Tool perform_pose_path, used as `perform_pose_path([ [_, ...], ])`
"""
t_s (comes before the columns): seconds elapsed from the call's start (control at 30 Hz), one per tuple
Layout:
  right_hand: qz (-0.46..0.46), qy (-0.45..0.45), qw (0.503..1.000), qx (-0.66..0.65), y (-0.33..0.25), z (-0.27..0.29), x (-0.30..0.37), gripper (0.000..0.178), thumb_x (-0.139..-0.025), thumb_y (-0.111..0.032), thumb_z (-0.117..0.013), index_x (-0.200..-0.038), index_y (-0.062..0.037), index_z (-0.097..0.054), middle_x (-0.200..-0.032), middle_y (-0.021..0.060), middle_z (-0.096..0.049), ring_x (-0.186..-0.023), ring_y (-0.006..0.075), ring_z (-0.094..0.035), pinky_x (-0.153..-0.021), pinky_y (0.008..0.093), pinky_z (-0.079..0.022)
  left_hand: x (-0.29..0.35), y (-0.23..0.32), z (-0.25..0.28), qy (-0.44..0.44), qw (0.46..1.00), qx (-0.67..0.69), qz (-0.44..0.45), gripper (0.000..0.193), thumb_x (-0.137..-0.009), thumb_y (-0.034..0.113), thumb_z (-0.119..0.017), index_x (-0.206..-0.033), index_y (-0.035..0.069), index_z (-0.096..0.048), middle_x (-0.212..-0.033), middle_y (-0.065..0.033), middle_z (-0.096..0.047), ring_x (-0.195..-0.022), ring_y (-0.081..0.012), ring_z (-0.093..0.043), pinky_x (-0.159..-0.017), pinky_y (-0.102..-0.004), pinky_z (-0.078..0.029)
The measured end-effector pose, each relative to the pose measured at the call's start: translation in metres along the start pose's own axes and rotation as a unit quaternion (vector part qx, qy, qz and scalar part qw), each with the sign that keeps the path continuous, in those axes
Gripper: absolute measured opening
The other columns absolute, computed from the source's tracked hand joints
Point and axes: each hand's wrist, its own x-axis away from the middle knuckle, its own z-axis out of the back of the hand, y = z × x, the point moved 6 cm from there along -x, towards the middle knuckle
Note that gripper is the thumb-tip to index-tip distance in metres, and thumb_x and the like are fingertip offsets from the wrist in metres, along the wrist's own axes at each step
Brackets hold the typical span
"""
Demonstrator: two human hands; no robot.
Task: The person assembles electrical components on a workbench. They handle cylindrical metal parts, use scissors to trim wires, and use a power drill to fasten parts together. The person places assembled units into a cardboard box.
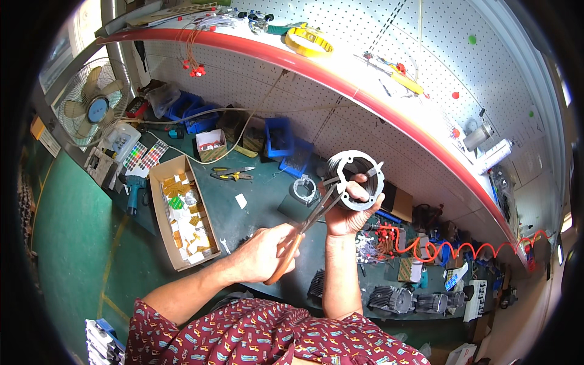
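Observation:
My left hand is closed round the handles of long-nosed pliers with orange-brown grips. Their jaws reach the left edge of a round, finned metal motor housing; whether they grip anything there I cannot tell. Raised above the bench, the housing rests in my right hand, whose fingers curl through its open middle and round its lower rim. Below and left of it, a silver ring-shaped end cover lies on the green bench. Yellow-and-black pliers lie farther left.
A cardboard box of small parts stands at left, beside a teal power drill. Blue bins line the back. Several finned housings sit at the near right. An orange coiled hose crosses the right; a red-edged shelf overhangs the bench.

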Motion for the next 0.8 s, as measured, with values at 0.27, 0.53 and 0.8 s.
perform_pose_path([
  [0.27, 0.063, -0.023, 0.994, 0.087, -0.011, -0.005, -0.009, 0.053, -0.080, -0.042, -0.088, -0.114, -0.0117, -0.060, -0.077, -0.0081, -0.062, -0.082, 0.0115, -0.059, -0.112, 0.0457, -0.039, -0.008, -0.013, -0.002, -0.007, 0.998, 0.061, 0.004, 0.049, -0.088, 0.001, -0.069, -0.134, -0.006, -0.053, -0.099, -0.0081, -0.070, -0.087, -0.0109, -0.066, -0.079, -0.0283, -0.056],
  [0.53, 0.088, -0.024, 0.988, 0.127, -0.005, -0.010, -0.010, 0.041, -0.081, -0.035, -0.089, -0.103, -0.0132, -0.062, -0.079, -0.0045, -0.063, -0.084, 0.0138, -0.058, -0.112, 0.0411, -0.038, -0.034, -0.007, -0.018, 0.069, 0.989, 0.124, -0.034, 0.050, -0.090, 0.011, -0.063, -0.135, -0.007, -0.053, -0.099, -0.0085, -0.070, -0.073, -0.0083, -0.060, -0.066, -0.0232, -0.051],
  [0.8, 0.076, -0.047, 0.982, 0.166, -0.003, -0.019, -0.007, 0.040, -0.082, -0.040, -0.087, -0.101, -0.0146, -0.061, -0.079, -0.0043, -0.061, -0.081, 0.0127, -0.055, -0.102, 0.0379, -0.043, -0.049, 0.001, -0.024, -0.084, 0.930, 0.356, -0.037, 0.064, -0.083, 0.019, -0.059, -0.142, -0.006, -0.052, -0.119, -0.0178, -0.070, -0.092, -0.0174, -0.067, -0.090, -0.0330, -0.052],
])
